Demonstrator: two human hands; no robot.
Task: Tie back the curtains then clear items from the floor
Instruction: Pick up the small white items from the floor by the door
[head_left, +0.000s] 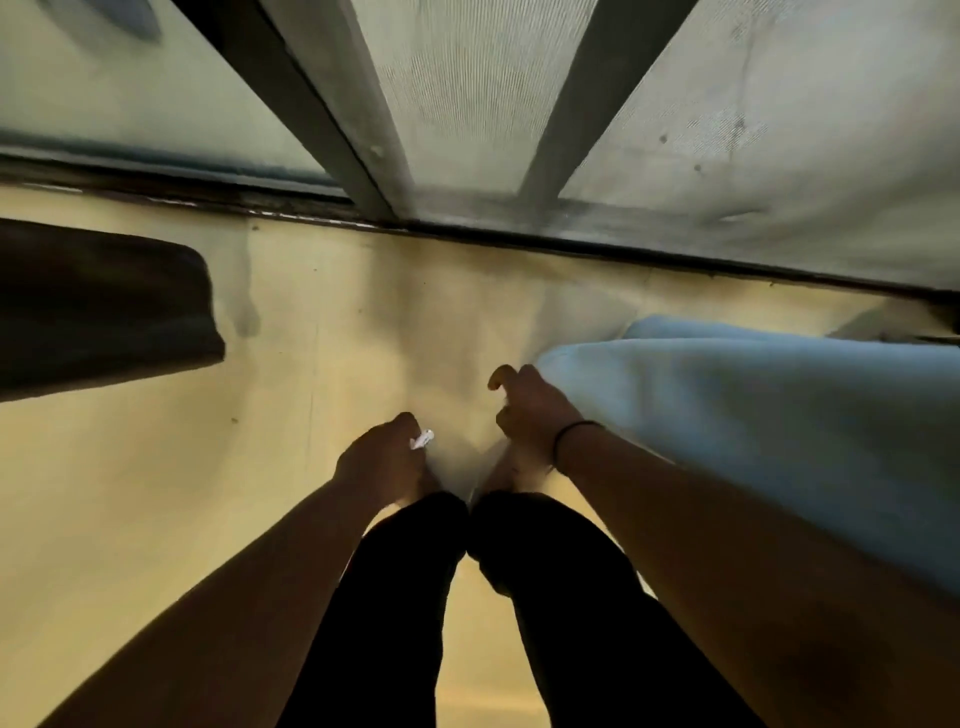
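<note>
I look straight down at a yellowish floor (156, 493) in front of a window. A light blue curtain (753, 415) hangs along the right side, gathered into folds. My right hand (530, 410) is curled against its lower left edge and grips the fabric; a dark band circles that wrist. My left hand (379, 457) is closed around a small white object (422, 439) that sticks out between its fingers. My legs in black trousers (405, 597) and bare feet stand below both hands.
A dark curtain or cloth (98, 306) hangs at the left edge. The window sill track (467, 228) runs across the top, with grey frame bars (337, 104) and mesh panes (467, 88) above it.
</note>
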